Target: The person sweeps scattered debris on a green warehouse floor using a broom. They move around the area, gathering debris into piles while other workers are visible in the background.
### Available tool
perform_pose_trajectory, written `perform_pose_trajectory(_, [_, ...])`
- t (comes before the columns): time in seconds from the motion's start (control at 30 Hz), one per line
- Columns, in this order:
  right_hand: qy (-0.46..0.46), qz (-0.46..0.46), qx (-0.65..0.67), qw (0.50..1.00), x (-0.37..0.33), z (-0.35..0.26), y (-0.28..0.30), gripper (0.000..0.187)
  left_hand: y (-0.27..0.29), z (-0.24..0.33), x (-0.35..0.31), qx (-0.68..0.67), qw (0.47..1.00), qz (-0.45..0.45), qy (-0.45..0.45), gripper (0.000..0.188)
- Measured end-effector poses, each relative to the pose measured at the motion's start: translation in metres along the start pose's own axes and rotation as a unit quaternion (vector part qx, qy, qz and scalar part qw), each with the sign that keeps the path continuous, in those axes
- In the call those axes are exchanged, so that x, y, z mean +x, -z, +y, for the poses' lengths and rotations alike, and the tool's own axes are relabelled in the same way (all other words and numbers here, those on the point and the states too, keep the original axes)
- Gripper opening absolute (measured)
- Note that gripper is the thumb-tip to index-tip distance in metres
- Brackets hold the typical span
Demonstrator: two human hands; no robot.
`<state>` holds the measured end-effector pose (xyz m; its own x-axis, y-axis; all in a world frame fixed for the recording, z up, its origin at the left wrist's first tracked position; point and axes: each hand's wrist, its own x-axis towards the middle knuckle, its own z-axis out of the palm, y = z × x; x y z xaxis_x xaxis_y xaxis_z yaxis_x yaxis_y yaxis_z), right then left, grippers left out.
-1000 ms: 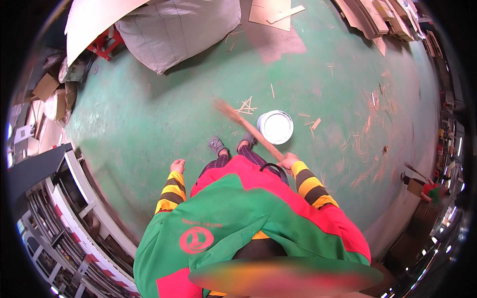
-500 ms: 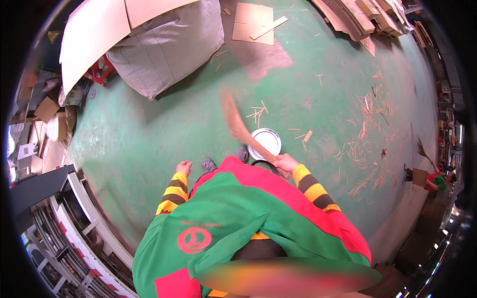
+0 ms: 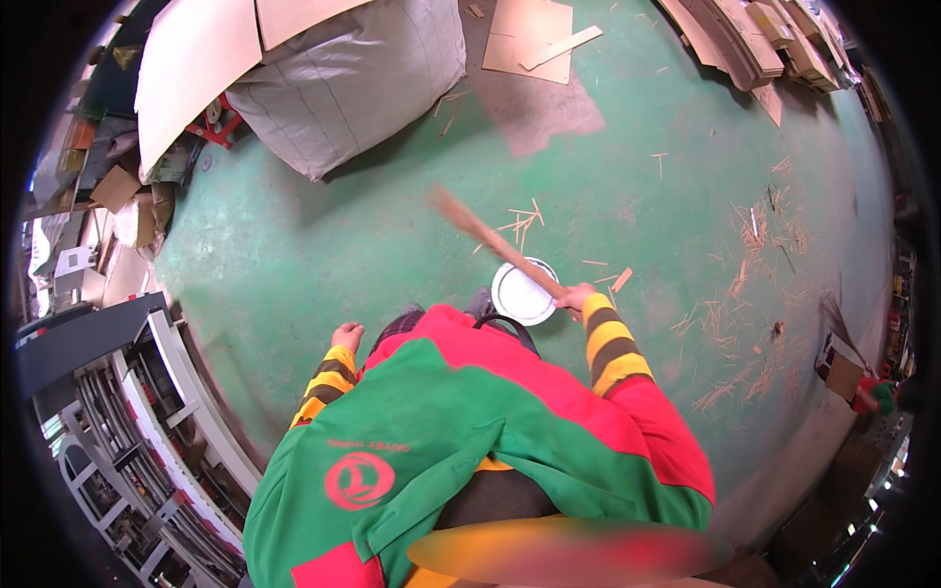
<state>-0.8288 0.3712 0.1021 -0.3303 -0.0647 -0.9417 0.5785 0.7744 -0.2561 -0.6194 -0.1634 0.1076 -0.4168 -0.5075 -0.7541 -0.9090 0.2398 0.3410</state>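
Note:
My right hand (image 3: 575, 297) grips the lower end of a long wooden stick (image 3: 490, 240), which slants up and to the left over the green floor. Just left of that hand a round white lid or bucket top (image 3: 520, 292) sits on the floor in front of my feet. My left hand (image 3: 347, 336) hangs beside my body with nothing in it, the fingers loosely curled. My sleeves are striped yellow and black, and a green and red jacket fills the lower middle of the view.
Thin wood splinters (image 3: 755, 323) litter the floor to the right. A big grey bulk sack (image 3: 353, 78) and pale boards (image 3: 196, 69) stand at the upper left. Flat cardboard (image 3: 529, 39) lies at the top, stacked boards (image 3: 765, 39) at the upper right, metal racks (image 3: 147, 412) at the left.
The stick's far end has swung to the left and blurs with motion. The view has shifted, so the white lid now lies closer to my feet.

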Motion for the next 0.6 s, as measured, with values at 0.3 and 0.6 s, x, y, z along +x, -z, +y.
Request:
perform_pose_trajectory(0.3, [-0.213, 0.235, 0.425, 0.848, -0.033, 0.085, 0.059, 0.027, 0.000, 0.034, 0.023, 0.036, 0.999, -0.031, -0.016, 0.039])
perform_pose_trajectory(0.6, [-0.036, 0.223, 0.557, 0.799, -0.057, -0.037, 0.032, 0.026, 0.004, 0.143, 0.182, 0.501, 0.725, -0.160, -0.444, 0.035])
